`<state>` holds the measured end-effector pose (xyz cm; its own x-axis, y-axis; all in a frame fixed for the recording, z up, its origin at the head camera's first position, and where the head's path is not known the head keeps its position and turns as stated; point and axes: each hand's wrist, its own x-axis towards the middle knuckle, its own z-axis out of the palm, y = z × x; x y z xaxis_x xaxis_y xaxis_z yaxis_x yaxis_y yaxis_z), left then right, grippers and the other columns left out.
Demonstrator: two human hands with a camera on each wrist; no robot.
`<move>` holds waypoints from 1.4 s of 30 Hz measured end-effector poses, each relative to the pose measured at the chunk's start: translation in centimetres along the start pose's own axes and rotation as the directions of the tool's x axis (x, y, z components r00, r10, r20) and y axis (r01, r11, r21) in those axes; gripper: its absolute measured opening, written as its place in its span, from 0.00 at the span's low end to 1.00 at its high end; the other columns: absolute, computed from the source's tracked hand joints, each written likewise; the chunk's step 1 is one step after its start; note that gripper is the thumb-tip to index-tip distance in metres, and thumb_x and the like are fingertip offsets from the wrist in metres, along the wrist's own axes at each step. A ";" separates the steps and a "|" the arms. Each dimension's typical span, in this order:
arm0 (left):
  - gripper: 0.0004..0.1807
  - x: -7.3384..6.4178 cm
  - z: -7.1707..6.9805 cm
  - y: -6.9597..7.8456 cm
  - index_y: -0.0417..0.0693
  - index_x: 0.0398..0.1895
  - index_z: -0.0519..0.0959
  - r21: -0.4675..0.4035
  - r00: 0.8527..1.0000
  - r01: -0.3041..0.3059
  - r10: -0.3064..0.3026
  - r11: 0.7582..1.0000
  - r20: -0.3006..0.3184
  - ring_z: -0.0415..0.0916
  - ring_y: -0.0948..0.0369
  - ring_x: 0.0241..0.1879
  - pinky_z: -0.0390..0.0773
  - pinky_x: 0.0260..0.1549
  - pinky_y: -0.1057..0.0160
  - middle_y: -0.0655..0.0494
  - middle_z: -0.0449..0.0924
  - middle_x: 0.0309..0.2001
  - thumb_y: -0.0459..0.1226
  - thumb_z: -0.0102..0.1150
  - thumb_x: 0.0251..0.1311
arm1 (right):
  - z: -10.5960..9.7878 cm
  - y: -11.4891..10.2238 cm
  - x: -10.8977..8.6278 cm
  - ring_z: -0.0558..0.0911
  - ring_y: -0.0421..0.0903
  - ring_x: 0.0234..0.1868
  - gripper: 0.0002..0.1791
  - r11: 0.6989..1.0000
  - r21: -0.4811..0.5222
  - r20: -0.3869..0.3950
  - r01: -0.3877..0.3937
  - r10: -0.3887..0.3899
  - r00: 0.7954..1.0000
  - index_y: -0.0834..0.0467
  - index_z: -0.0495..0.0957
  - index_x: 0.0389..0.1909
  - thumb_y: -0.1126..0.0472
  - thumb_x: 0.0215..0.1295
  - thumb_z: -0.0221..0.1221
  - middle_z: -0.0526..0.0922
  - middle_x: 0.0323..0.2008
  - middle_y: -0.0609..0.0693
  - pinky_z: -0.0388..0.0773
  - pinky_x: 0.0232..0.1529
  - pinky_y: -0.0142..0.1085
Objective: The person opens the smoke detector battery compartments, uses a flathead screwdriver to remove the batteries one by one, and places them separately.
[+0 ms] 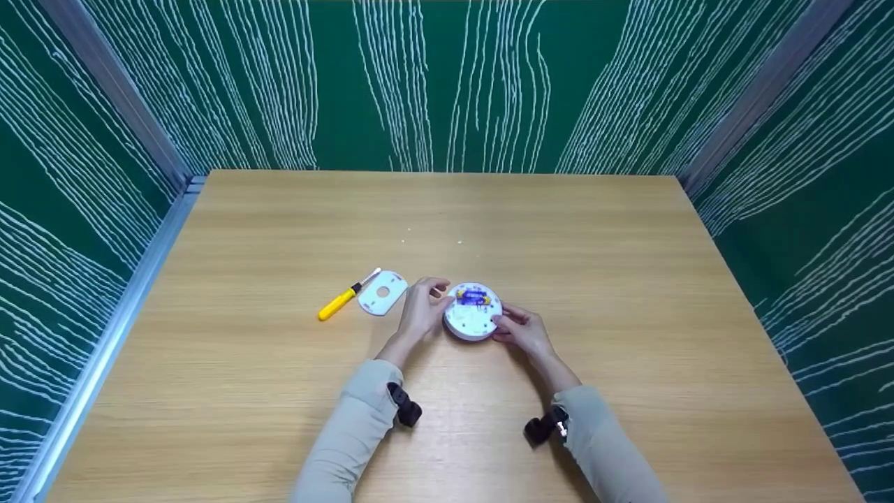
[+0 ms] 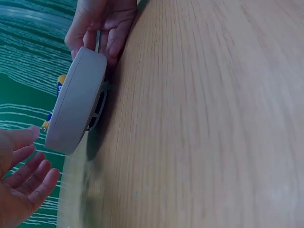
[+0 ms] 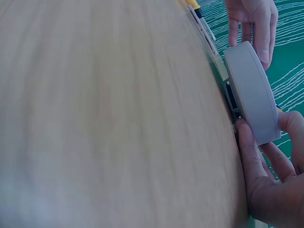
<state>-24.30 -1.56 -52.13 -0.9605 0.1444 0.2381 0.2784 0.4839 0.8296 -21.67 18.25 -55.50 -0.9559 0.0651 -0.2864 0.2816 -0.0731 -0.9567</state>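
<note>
A round white device (image 1: 469, 325), shaped like a smoke alarm, is held at the middle of the table. Purple-and-yellow batteries (image 1: 473, 298) sit in its upward face. My right hand (image 1: 524, 330) pinches the device's right rim between thumb and fingers; the right wrist view shows this grip on the grey-white side wall (image 3: 254, 95). At the left rim, my left hand (image 1: 420, 307) hovers with loosely bent fingers. In the left wrist view that hand (image 2: 23, 185) has its fingers spread and holds nothing. Dark vents (image 2: 98, 110) show on the device's underside.
To the left lies a white plate (image 1: 371, 299) with a round hole in its middle. A yellow-handled screwdriver (image 1: 339, 304) lies beside it, its tip by the plate's upper edge. Small white specks (image 1: 459, 242) dot the table farther back. Green walls with white lines surround the table.
</note>
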 end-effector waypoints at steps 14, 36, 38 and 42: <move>0.15 0.8 1.0 0.4 0.36 0.40 0.78 0.067 0.999 -0.005 0.003 0.998 0.042 0.72 0.57 0.34 0.73 0.34 0.68 0.48 0.76 0.34 0.31 0.64 0.46 | 0.0 -0.3 -0.1 0.80 0.43 0.23 0.26 0.999 -0.022 0.001 -0.037 0.037 0.999 0.67 0.66 0.56 0.69 0.54 0.58 0.79 0.38 0.62 0.79 0.31 0.35; 0.12 1.2 1.6 0.3 0.38 0.36 0.81 0.083 1.000 0.010 -0.013 0.997 0.027 0.72 0.59 0.34 0.73 0.36 0.68 0.52 0.76 0.32 0.31 0.64 0.45 | 0.1 -0.2 0.0 0.80 0.43 0.24 0.24 0.999 -0.043 -0.015 -0.019 0.018 1.000 0.69 0.68 0.54 0.70 0.54 0.57 0.79 0.38 0.61 0.79 0.30 0.35; 0.12 1.2 1.6 0.2 0.38 0.36 0.81 0.080 1.000 0.011 -0.012 0.997 0.020 0.72 0.59 0.34 0.73 0.36 0.68 0.52 0.76 0.31 0.31 0.64 0.45 | 0.1 -0.2 -0.1 0.80 0.43 0.25 0.24 0.999 -0.044 -0.017 -0.020 0.019 1.000 0.69 0.68 0.54 0.70 0.54 0.57 0.78 0.40 0.63 0.79 0.31 0.35; 0.11 1.3 1.5 0.1 0.38 0.35 0.81 0.064 1.000 0.004 -0.005 0.998 0.013 0.72 0.60 0.32 0.73 0.33 0.70 0.53 0.76 0.30 0.31 0.64 0.46 | 0.1 -0.1 -0.1 0.80 0.44 0.26 0.24 0.999 -0.044 -0.015 -0.015 0.015 1.000 0.69 0.68 0.54 0.70 0.54 0.57 0.77 0.41 0.65 0.79 0.31 0.35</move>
<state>-25.48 -0.01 -52.55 -0.9617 0.1535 0.2270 0.2740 0.5388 0.7966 -21.64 18.18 -55.36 -0.9503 0.0794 -0.3011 0.2996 -0.0302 -0.9536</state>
